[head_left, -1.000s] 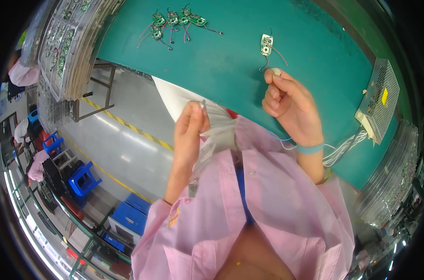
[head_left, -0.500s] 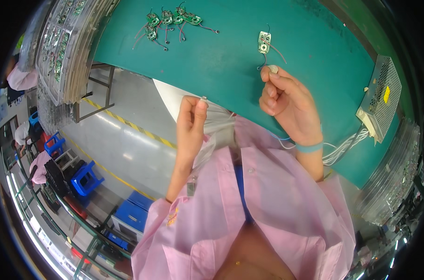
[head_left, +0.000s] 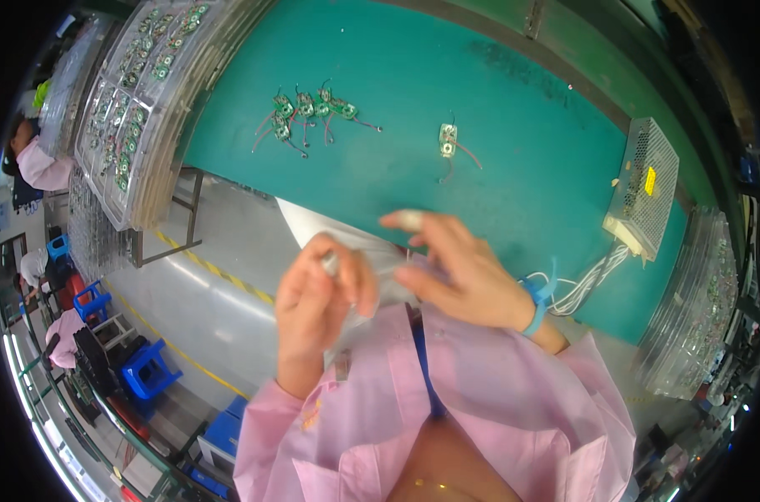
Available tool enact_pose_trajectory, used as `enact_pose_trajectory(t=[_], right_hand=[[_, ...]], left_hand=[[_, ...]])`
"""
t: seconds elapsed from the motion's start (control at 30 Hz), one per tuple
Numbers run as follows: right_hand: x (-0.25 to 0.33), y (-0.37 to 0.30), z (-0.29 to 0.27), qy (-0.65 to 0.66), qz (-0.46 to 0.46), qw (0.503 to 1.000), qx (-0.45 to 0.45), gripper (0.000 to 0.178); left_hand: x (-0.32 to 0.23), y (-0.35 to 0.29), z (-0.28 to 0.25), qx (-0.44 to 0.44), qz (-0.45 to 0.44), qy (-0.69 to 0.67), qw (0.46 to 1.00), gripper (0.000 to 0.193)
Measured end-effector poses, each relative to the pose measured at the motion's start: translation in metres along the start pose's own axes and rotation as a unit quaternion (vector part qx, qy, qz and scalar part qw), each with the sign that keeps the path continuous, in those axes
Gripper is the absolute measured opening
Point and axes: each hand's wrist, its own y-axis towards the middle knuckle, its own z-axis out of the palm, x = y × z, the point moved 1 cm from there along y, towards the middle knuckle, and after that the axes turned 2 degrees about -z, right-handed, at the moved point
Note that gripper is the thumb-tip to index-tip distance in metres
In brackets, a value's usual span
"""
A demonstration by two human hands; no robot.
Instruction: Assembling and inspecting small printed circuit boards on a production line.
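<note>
My left hand (head_left: 309, 301) is raised in front of my chest, its fingers curled in and somewhat blurred. A small whitish piece (head_left: 330, 264) shows at its fingertips, too small to tell what it is. Close by on the right, my right hand (head_left: 464, 272) has its fingers apart with nothing seen in them. A cream-coloured finger cover (head_left: 408, 220) sits on its index finger, and a light blue wrist strap (head_left: 541, 305) is around the wrist. Beyond the hands, a single small circuit board (head_left: 449, 140) with thin wires lies on the green tabletop (head_left: 380, 180).
Several wired green circuit boards (head_left: 305, 106) lie clustered farther left. Stacked clear trays (head_left: 141, 109) of boards stand at the left, and more trays (head_left: 690, 301) at the right. A perforated metal box (head_left: 648, 184) with white cables (head_left: 593, 284) sits at the table's right side.
My right hand has come down and left, away from the lone board, toward my left hand. My left hand has lowered slightly. The view has shifted, showing more of the table's far side.
</note>
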Motion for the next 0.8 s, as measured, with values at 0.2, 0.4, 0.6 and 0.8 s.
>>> enact_pose_trajectory(t=[0.2, 0.4, 0.6, 0.8], right_hand=[[0.019, -0.003, -0.013, -0.156, -0.121, 0.978, 0.072, 0.020], [0.047, -0.001, -0.063, -0.013, 0.098, 0.991, -0.085, 0.017], [0.036, 0.015, -0.084, 0.188, 0.082, 0.952, -0.227, 0.022], [0.009, 0.024, -0.059, -0.005, 0.050, 0.996, -0.070, 0.024]], left_hand=[[-0.002, 0.059, 0.024, 0.096, 0.010, 0.066, 0.993, 0.032], [0.027, 0.105, 0.005, 0.059, 0.057, 0.532, 0.843, 0.041], [0.045, 0.120, 0.013, 0.007, 0.078, 0.689, 0.720, 0.028], [0.024, 0.122, 0.007, 0.070, -0.086, 0.196, 0.974, 0.028]])
